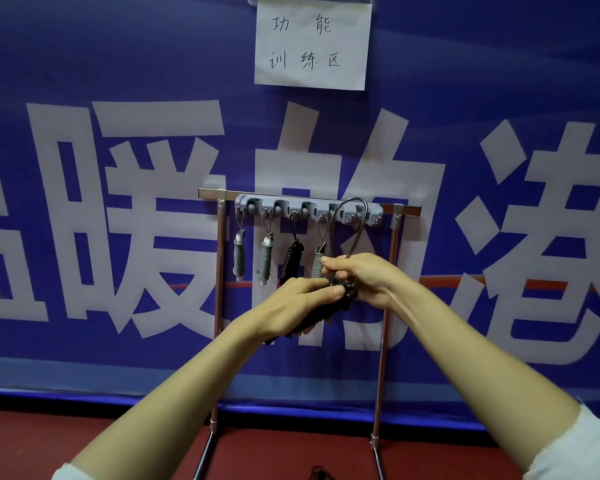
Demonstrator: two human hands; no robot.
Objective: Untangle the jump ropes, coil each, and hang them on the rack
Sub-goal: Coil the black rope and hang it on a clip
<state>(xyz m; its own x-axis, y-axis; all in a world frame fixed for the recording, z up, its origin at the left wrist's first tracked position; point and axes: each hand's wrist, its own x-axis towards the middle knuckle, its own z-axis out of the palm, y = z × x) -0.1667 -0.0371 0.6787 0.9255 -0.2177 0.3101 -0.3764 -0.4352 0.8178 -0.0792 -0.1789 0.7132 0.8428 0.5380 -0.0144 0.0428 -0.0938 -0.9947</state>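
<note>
A grey hook rail (309,207) is fixed across the top bar of the steel rack (219,271). Below the rail's left end hangs a grey coiled rope (239,259) by a short loop; next along is a grey-and-white coiled rope (266,259), then a black coiled rope (291,259), then a pale striped coiled rope (318,263) under the rail's middle. Lower than the rail and close in front of it, the left hand (302,306) wraps its fingers and thumb round a black rope bundle (340,296). The right hand (364,278) pinches the bundle's top, touching the left. From there the hanging loop (349,230) arches up over the rail's right end (whether it sits on a hook cannot be told). High above the rail a handwritten paper sign (312,43) is taped to the blue banner (118,64).
</note>
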